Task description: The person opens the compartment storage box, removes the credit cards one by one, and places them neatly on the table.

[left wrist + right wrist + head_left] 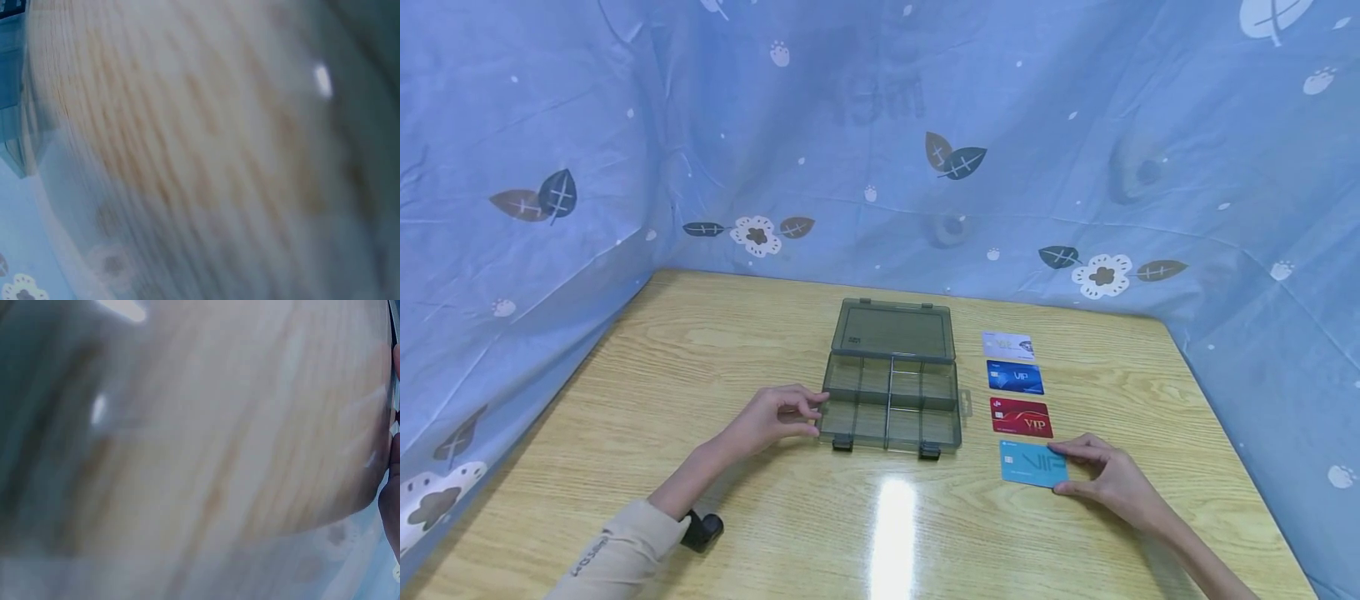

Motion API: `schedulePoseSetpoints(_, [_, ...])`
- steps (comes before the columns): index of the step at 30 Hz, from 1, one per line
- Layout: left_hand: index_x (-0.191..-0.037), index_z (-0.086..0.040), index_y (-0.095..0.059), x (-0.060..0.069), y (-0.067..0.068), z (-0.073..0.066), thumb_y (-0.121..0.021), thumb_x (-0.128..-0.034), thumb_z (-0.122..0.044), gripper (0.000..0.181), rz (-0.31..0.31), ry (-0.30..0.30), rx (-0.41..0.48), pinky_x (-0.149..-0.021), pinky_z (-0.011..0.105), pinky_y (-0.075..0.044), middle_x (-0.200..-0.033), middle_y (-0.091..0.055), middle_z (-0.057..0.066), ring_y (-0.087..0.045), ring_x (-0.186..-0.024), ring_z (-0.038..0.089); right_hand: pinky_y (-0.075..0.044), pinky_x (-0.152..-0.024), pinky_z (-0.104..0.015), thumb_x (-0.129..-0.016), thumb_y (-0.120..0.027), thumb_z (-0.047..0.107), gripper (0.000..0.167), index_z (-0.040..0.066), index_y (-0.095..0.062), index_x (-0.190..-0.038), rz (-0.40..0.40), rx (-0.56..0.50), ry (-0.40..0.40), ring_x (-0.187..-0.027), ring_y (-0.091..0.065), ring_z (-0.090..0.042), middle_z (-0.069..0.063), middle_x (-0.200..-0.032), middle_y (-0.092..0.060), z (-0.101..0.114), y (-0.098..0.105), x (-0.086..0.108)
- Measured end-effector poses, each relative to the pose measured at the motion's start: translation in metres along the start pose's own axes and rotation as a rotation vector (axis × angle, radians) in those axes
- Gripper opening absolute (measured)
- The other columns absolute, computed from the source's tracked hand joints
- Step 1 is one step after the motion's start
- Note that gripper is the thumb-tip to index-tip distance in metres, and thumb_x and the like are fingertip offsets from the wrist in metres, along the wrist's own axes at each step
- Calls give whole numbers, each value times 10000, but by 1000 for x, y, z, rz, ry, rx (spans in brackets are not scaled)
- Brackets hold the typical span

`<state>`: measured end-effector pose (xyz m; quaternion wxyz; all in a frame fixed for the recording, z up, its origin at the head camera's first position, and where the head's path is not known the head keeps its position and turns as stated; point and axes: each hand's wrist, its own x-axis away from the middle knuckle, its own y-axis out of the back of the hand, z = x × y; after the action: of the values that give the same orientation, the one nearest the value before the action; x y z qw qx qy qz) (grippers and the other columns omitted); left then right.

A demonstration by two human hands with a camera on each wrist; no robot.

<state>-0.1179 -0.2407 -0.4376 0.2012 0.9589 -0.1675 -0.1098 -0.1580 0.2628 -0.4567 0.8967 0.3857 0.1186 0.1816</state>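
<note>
A grey translucent divided plastic box (887,425) lies on the table, its lid (895,329) folded back and two latches at its front edge. My left hand (778,417) touches the box's left side with relaxed fingertips and thumb. To the right, my right hand (1105,479) pinches the right edge of a teal VIP card (1026,468) between thumb and fingers. Behind that card lie a red VIP card (1021,417), a blue VIP card (1013,377) and a silvery white card (1006,344) in a column. In the right wrist view, part of my right hand (390,500) shows at the edge.
The wood-grain table (715,350) is bordered by a blue patterned cloth (880,167) at the back and sides. A small black object (702,532) is by the left sleeve (628,546). Both wrist views are mostly blurred tabletop.
</note>
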Motion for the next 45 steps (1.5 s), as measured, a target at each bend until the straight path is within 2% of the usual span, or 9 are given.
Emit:
schedulePoseSetpoints(4, [-842, -45, -674, 1, 0, 1, -775, -772, -53, 123, -3, -2, -1, -918, 259, -531, -1222, -604, 219, -647, -1020, 287, -429, -764, -118, -693, -861, 263, 529, 85, -695, -1163, 31, -13, -12, -911, -489, -42, 4, -1033, -621, 3, 2, -3])
schedulePoseSetpoints(10, [-848, -13, -669, 1, 0, 2, -771, -773, -40, 129, -3, -5, 18, -914, 259, -533, -1223, -596, 229, -653, -1010, 295, -455, -831, -86, -676, -870, 275, 527, 98, -698, -1141, 54, -3, 4, -976, -505, 12, -28, -1101, -623, 5, 5, -5])
schedulePoseSetpoints(17, [-847, -25, -666, 1, 0, 1, -772, -771, -39, 131, 2, 6, 35, -917, 260, -530, -1228, -590, 233, -651, -1020, 300, -489, -763, -146, -659, -881, 263, 514, 94, -709, -1113, 55, 20, 25, -969, -503, -18, -73, -1132, -616, 7, 3, -7])
schedulePoseSetpoints(24, [-842, -49, -671, 0, 0, 4, -774, -772, -57, 124, 2, -17, 5, -919, 260, -529, -1225, -602, 223, -654, -1014, 288, -452, -852, -49, -670, -874, 243, 558, 43, -669, -1149, 79, -59, 89, -1026, -466, 76, -112, -1157, -594, 2, 6, -5])
schedulePoseSetpoints(29, [-836, -51, -670, 0, 0, 4, -776, -768, -47, 126, 0, -20, 13, -908, 258, -534, -1226, -598, 233, -655, -1012, 295, -428, -885, -29, -700, -854, 175, 532, 5, -652, -1162, 109, -128, 84, -1042, -455, 98, -141, -1164, -568, 2, 9, -5])
schedulePoseSetpoints(35, [-842, -12, -664, 0, 0, 2, -773, -768, -30, 133, -2, -15, 27, -910, 259, -534, -1221, -595, 239, -649, -1019, 307, -464, -868, -64, -705, -854, 179, 522, 25, -663, -1166, 108, -84, 47, -1028, -465, 67, -114, -1165, -574, 4, 9, -8])
schedulePoseSetpoints(45, [-838, -27, -665, 0, -1, 1, -770, -772, -31, 123, 0, -1, 27, -912, 259, -533, -1221, -597, 236, -643, -1029, 311, -482, -866, -90, -733, -839, 211, 481, 62, -682, -1162, 115, -43, 17, -1008, -488, 13, -97, -1155, -571, 5, 8, -8])
